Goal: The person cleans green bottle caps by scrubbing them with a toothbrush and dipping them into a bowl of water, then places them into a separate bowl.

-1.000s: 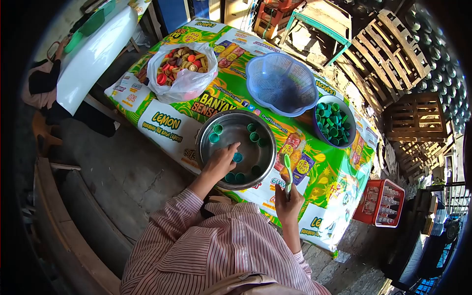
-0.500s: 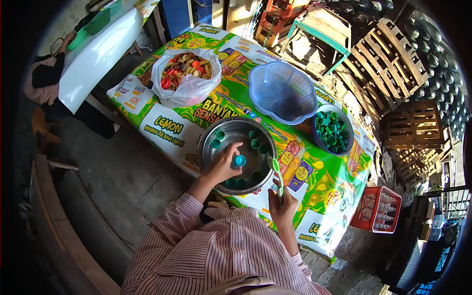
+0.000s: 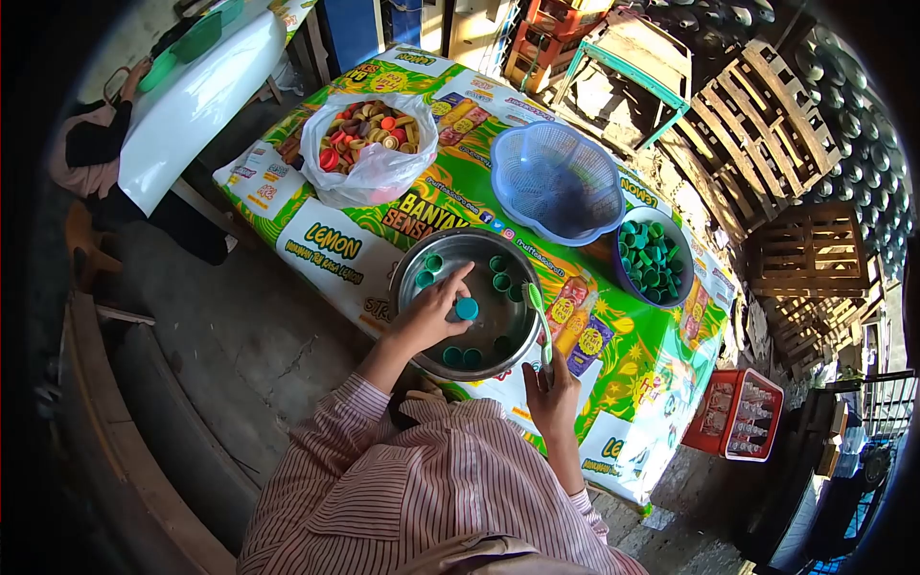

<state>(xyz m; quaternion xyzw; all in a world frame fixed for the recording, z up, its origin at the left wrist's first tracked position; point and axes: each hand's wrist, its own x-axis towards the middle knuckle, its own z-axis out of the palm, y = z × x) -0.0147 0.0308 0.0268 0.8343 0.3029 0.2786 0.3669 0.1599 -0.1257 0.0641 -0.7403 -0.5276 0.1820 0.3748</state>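
Now, 1 person stands at the counter (image 3: 450,196), seen from above, both hands over a steel bowl (image 3: 460,234).

- Left hand (image 3: 433,314): its grip is closed on 1 teal cap (image 3: 467,309), pinched between thumb and fingertips and held just above the bowl's floor, near the middle.
- Right hand (image 3: 554,388): its grip is wrapped around the low end of a green toothbrush (image 3: 540,321). The head points up over the bowl's right rim, close to the cap but not touching it.
- Loose caps (image 3: 498,282): several more teal ones lie scattered inside the bowl. We cannot tell whether the bowl holds water.

Handling, as we judge it:
- The cap looks like small, rigid plastic, very light, and unlikely to crack under a firm pinch.
- Its smooth top would slip, more so if wet. The side wall is the better hold, with thumb against 2 fingertips and the open face left free.
- The toothbrush has a stiff, thin handle and is just as light. A hold low on the handle gives reach, and a hold nearer the head gives control.

Around them:
- An empty blue colander (image 3: 559,182) sits behind the bowl.
- A purple bowl (image 3: 618,275) of green caps sits to the right.
- A plastic bag (image 3: 369,182) of mixed red and yellow caps sits at the far left.
- A red crate (image 3: 736,417) stands on the floor beside the counter.
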